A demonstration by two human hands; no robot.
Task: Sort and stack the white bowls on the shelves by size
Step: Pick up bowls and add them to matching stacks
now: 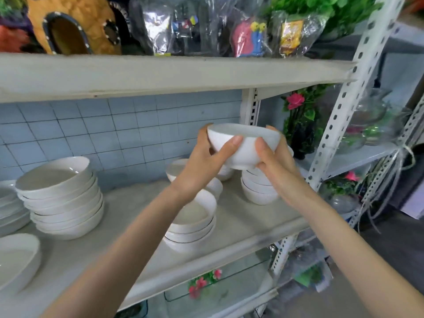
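Blue-tiled wall (pixel 114 125) backs a grey shelf board (pixel 241 222), wide white ceramic bowls (pixel 62 196) stacked at its left. Rightward, the left hand (pixel 202 161) and right hand (pixel 274 162) clasp one small deep white bowl (pixel 243 143) from both sides, aloft, probably to lower it steadily onto the matching short stack (pixel 257 190) beneath.

A pale blue tiled wall (pixel 114 125) backs grey shelf boards (pixel 160 74) on white perforated uprights (pixel 343 99).

White bowls (pixel 62 196) sit on the grey shelf (pixel 241 223), pale blue grid-lined tiles (pixel 114 127) behind it, pink flowers (pixel 295 100) beside it
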